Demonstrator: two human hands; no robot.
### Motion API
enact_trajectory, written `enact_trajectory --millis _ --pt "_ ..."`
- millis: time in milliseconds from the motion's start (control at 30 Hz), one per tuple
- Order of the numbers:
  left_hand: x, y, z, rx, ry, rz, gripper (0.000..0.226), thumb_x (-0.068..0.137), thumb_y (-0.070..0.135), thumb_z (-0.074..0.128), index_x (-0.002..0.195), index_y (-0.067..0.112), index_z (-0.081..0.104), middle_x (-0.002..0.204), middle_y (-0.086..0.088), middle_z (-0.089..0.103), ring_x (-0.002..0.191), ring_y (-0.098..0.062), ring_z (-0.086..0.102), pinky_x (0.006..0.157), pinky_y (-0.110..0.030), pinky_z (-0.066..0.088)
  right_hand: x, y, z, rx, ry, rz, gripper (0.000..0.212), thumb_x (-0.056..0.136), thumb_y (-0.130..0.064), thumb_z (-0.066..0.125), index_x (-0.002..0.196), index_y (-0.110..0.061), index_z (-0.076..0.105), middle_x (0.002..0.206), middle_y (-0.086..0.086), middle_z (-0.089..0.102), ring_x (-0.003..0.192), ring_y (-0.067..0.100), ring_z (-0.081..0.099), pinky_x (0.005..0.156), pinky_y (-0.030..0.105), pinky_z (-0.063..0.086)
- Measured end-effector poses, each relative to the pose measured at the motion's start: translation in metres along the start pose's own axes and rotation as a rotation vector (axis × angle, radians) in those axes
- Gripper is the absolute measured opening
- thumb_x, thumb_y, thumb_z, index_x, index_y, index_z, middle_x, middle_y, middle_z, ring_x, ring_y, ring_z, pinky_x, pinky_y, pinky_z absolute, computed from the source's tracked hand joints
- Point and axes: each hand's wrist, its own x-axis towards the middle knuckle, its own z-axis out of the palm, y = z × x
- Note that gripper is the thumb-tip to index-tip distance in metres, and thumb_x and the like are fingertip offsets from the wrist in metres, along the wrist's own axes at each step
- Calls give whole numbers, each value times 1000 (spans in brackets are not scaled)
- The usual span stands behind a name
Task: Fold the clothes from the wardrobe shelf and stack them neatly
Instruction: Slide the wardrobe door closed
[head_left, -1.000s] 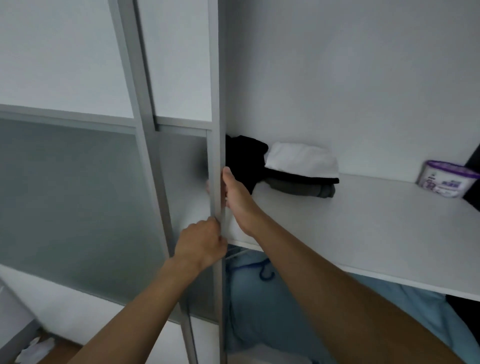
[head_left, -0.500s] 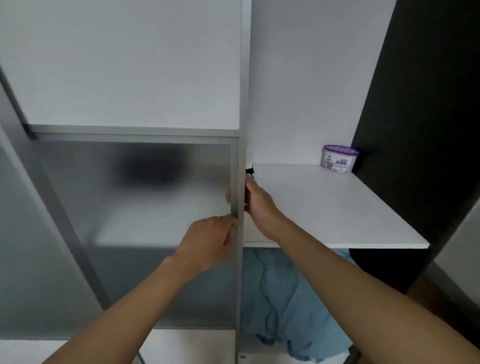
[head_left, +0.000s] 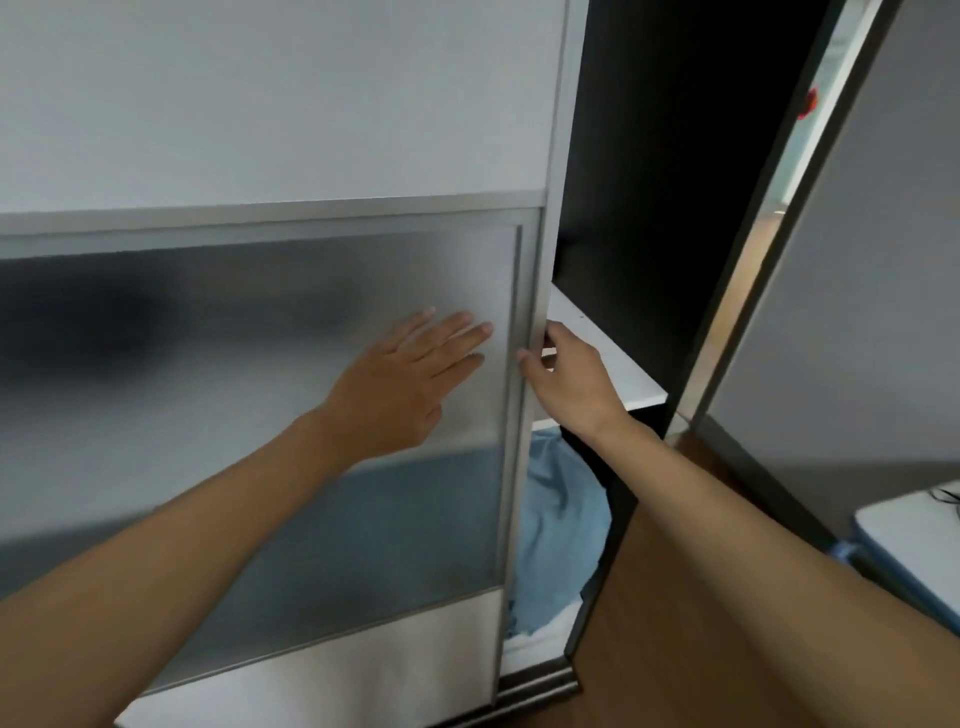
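Left hand (head_left: 400, 384): fingers straight, flat on the frosted sliding door (head_left: 208, 441). Right hand (head_left: 571, 379): 3 o'clock of it, fingers curled round the door edge. Blue fabric (head_left: 561, 519): 5 o'clock, under the shelf (head_left: 618, 364). Dark mass (head_left: 130, 322): 9 o'clock, blurred behind the frosting.

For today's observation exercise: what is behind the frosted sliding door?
Through the frosted sliding door only a dark blur and a blue blur show; what they are cannot be told. In the gap beside it, a white shelf and blue cloth show.
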Motion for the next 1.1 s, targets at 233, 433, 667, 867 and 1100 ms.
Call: enact_trajectory --millis 233,433,667,867,1100 --pt "87 38 34 14 93 141 65 77 15 51 141 8 50 161 -14 26 150 -35 19 122 -54 12 1 58 -59 -201 137 204 59 96 -42 57 146 -18 37 138 5 57 122 26 57 100 45 49" --pt "143 68 48 57 149 188 60 78 15 46 137 7 52 158 -16 34 148 -38 24 122 -55 9 12 101 -98 -50 253 298 83 92 -37 68 154 -10 20 158 9 28 145 26 31 119 43 31" --pt "183 90 54 79 158 212 50 85 19 38 131 8 54 156 -15 38 147 -35 24 123 -53 4 31 125 -122 33 167 347 62 94 -14 59 149 -4 32 147 16 48 136 30 46 113 45 38" --pt "202 106 55 91 111 209 54 87 21 34 136 9 54 158 -13 35 148 -34 23 123 -53 6 39 148 -138 -103 168 297 4 92 -10 58 90 -12 55 78 -4 53 79 18 53 70 27 41" --pt "209 122 57 90 91 171 57 87 24 36 139 11 53 158 -11 35 148 -34 27 122 -52 7 42 167 -146 -153 188 227 38 93 -6 56 68 -27 37 68 -11 40 61 7 40 50 18 29"
